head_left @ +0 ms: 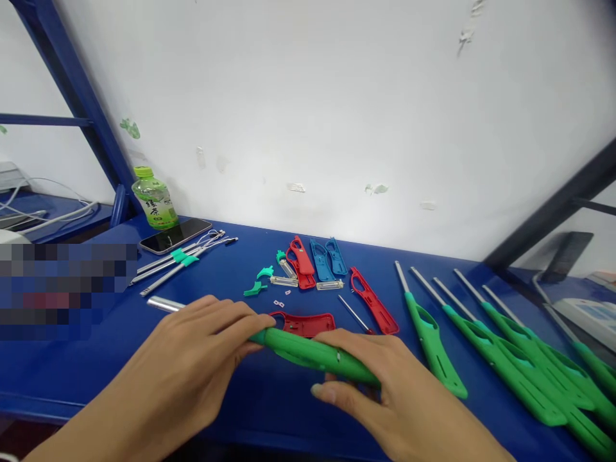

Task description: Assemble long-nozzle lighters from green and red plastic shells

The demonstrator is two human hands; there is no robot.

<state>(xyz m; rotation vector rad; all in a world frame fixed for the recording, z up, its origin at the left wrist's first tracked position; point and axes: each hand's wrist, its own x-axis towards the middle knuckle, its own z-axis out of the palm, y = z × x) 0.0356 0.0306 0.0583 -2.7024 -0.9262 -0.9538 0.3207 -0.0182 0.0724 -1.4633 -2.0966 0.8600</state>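
Observation:
Between my two hands, above the front of the blue table, is a green long-necked lighter (312, 351) lying sideways. My left hand (212, 346) is closed around its neck end, and the metal tube (163, 304) sticks out past my knuckles to the left. Wrapped over the handle's other end is my right hand (370, 372), thumb underneath. A red handle half (308, 325) lies just behind the lighter, partly covered by it. Farther back lie red handle shells (301, 260), blue handle shells (322, 258), clear fuel tanks (283, 280) and green triggers (255, 289).
Several green lighters (436, 353) lie along the right side. A screwdriver (353, 313) rests beside another red shell (375, 305). At the left are metal tubes with wires (178, 260), a phone (176, 235) and a bottle (154, 199). A white wall (337, 115) stands behind.

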